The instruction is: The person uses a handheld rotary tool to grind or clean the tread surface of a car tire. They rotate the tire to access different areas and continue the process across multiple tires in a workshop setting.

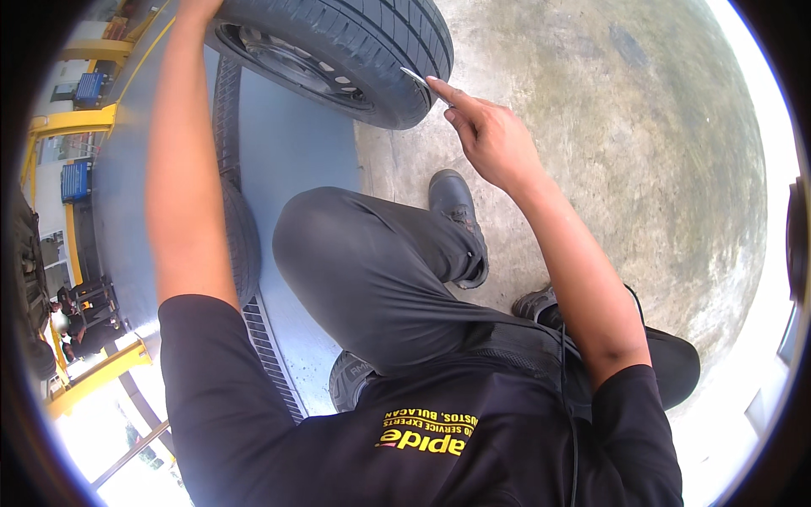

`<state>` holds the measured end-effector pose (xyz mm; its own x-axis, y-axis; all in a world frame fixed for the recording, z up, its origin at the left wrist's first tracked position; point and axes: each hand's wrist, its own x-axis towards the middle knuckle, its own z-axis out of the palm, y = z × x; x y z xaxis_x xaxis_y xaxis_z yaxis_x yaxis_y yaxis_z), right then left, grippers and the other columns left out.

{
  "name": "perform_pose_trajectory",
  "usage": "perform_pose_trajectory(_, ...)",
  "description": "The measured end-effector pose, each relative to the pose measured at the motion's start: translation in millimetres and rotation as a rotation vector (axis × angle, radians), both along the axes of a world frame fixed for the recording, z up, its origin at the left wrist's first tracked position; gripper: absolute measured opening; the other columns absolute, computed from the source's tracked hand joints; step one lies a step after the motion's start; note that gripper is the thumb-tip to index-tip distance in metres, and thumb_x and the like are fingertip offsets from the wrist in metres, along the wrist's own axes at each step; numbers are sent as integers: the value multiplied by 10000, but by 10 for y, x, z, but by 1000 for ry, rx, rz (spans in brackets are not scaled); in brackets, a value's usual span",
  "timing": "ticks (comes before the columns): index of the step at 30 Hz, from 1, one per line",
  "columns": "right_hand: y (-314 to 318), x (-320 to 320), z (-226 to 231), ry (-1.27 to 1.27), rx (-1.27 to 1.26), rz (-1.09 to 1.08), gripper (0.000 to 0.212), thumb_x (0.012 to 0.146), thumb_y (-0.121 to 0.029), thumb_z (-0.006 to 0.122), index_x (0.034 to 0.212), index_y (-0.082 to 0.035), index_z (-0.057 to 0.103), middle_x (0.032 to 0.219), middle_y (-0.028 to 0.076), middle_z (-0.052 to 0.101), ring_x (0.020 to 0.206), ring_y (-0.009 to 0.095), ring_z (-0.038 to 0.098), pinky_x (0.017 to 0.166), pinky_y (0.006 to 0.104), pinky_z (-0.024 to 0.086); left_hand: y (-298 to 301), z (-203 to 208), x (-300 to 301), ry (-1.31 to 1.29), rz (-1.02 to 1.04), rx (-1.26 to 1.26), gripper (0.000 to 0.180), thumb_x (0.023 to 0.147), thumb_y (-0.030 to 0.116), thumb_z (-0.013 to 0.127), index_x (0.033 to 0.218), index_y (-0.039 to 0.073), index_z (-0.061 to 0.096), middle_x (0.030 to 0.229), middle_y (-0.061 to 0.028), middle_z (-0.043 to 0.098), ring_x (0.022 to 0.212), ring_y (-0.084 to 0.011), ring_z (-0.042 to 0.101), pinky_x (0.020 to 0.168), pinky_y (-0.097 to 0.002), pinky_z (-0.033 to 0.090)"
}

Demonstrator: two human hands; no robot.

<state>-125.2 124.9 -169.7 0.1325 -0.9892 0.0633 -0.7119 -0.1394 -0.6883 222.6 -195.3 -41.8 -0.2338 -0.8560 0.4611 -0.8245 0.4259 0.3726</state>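
Note:
A black tyre on a wheel rim (338, 55) stands upright but tilted at the top of the view. My right hand (494, 139) is closed around a slim silver pointed tool (413, 77), its index finger stretched along it. The tool's tip meets the tyre where the tread turns into the sidewall; most of its handle is hidden in the hand. At the upper edge, my left hand (199, 8) is beside the tyre's far left side, and its fingers are cut off by the frame.
Another tyre (242, 241) lies left of my bent knee, by a metal floor grating (272, 359). Blue-grey painted floor (312, 156) meets bare concrete (608, 160) on the right. Yellow lift parts (72, 122) and blue boxes (76, 181) line the far left, with a person (72, 325) there.

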Motion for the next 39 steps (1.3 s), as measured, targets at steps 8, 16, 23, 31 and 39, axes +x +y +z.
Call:
perform_pose_trajectory(8, 9, 61, -113, -60, -22, -65, 419, 1061, -239, 535, 1470, -326, 569, 940, 121, 729, 872, 330, 700, 766, 460, 552, 53, 67, -137, 41, -102, 23, 538, 1009, 400, 564, 1275, -59, 659, 1279, -194, 702, 1227, -296, 629, 1081, -369, 418)
perform_pose_trajectory(16, 2, 92, -125, -164, 21, -84, 423, 1049, -224, 562, 1461, -314, 581, 954, 133, 733, 857, 346, 696, 765, 460, 544, -35, 29, -51, 103, -69, 30, 603, 1008, 428, 579, 1340, -74, 623, 1352, -195, 669, 1301, -290, 593, 1118, -359, 398)
perform_pose_trajectory(23, 48, 130, -218, 57, -142, -73, 448, 1035, -224, 582, 1471, -328, 569, 775, 71, 655, 698, 282, 679, 639, 427, 550, 5, 36, 15, 160, -151, 101, 568, 1015, 391, 591, 1343, -72, 619, 1329, -157, 678, 1257, -259, 602, 1099, -340, 406)
perform_pose_trajectory(31, 218, 229, -297, 62, -69, -90, 486, 1028, -228, 589, 1501, -322, 533, 832, 85, 691, 709, 301, 691, 633, 442, 551, 42, 44, -6, 85, -37, 63, 544, 1016, 398, 590, 1331, -42, 639, 1306, -145, 684, 1233, -242, 607, 1083, -339, 415)
perform_pose_trajectory(39, 997, -472, -1235, 382, 571, -48, 442, 1016, -266, 580, 1456, -309, 591, 1040, 171, 757, 975, 353, 735, 826, 479, 581, 109, 21, -75, 58, 30, 52, 607, 1003, 443, 602, 1376, -35, 617, 1388, -164, 648, 1310, -268, 576, 1133, -358, 381)
